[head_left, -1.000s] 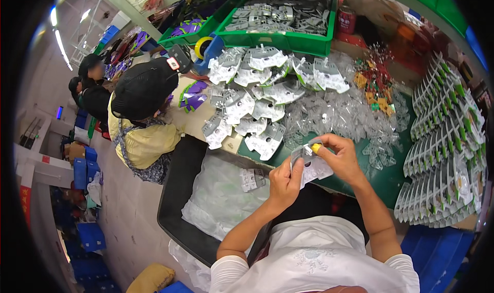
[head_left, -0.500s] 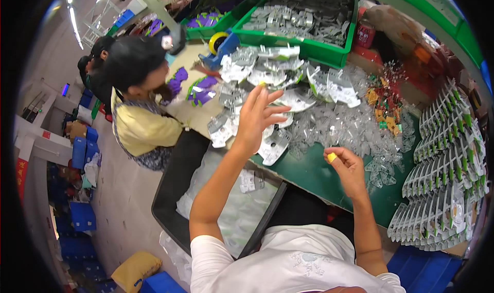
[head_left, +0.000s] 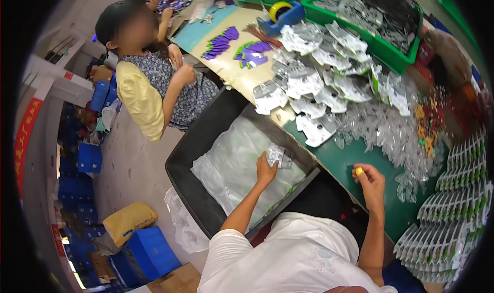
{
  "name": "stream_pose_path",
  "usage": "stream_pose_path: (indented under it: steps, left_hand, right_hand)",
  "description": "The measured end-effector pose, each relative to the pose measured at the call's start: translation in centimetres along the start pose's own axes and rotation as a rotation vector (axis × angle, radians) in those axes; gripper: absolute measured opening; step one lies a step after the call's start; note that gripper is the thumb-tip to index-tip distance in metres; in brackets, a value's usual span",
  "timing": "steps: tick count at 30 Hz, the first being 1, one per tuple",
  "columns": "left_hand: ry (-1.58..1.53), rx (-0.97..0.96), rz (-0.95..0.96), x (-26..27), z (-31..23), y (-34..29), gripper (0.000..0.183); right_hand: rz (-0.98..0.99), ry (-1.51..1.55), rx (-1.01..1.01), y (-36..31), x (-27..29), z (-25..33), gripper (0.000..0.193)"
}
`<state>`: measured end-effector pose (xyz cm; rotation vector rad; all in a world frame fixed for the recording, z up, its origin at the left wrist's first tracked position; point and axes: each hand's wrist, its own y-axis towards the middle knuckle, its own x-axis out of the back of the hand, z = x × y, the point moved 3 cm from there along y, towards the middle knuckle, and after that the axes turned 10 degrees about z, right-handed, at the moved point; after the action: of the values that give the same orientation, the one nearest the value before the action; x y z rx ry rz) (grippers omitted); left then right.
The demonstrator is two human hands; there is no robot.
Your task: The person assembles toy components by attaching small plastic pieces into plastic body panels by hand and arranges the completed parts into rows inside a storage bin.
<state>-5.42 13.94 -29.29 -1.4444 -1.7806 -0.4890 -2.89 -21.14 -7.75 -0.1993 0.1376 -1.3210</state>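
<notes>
My left hand (head_left: 266, 172) reaches down into a black bin (head_left: 177, 161) lined with clear plastic sheeting (head_left: 234, 149). Its fingers and thumb close on the edge of a white-and-clear plastic part (head_left: 279, 155) lying on that lining. Over the front edge of the green tabletop (head_left: 337, 161), my right hand (head_left: 373, 189) is closed, thumb against curled fingers. A small yellow patch (head_left: 359, 171) shows at its thumb tip; whether anything lies inside the fingers is hidden. Beyond the bin, a pile of white-and-grey plastic parts (head_left: 309, 82) covers the tabletop.
Clear plastic pieces (head_left: 381, 128) heap beside small orange and red parts (head_left: 427, 131). Stacked white-and-green parts (head_left: 450, 216) stand at right. A green crate (head_left: 360, 40) and a blue tape dispenser (head_left: 285, 20) sit behind. A co-worker (head_left: 149, 82) works at left near purple parts (head_left: 252, 53).
My left hand has come down from above the white parts pile into the black bin and taken hold of the part there. My right hand stays closed near the table edge. The view has shifted.
</notes>
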Motion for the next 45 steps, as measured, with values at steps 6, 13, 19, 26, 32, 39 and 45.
stream_pose_path:
  steps: [6,13,19,26,32,39,45]
  left_hand:
    - [-0.128,0.094,-0.088,0.3,3.0,1.4,0.053]
    - [-0.959,0.363,-0.124,12.1,-2.4,0.1,0.041]
    - [-1.062,-0.122,-0.162,20.7,-13.3,5.8,0.039]
    - [-0.834,-0.075,0.003,19.1,-17.8,10.8,0.066]
    - [-0.417,-0.181,-0.315,18.5,-8.9,7.2,0.053]
    - [0.317,0.273,-0.080,4.2,3.7,-2.5,0.074]
    - [0.005,0.140,-0.370,5.5,11.8,-1.2,0.031]
  right_hand:
    - [-0.062,0.056,0.076,-1.0,-0.7,-0.1,0.014]
    - [-0.132,-0.039,0.151,-1.1,-0.7,-0.7,0.012]
    - [-0.137,-0.296,0.264,-1.6,-1.2,-0.2,0.012]
    - [-0.165,-0.215,0.253,-1.4,-1.2,-0.9,0.014]
    - [-0.173,-0.255,0.285,-1.4,-1.0,-0.6,0.013]
    - [-0.123,-0.336,0.277,-1.2,-1.2,-0.9,0.011]
    - [-0.145,-0.286,0.283,-1.4,-2.1,-0.4,0.012]
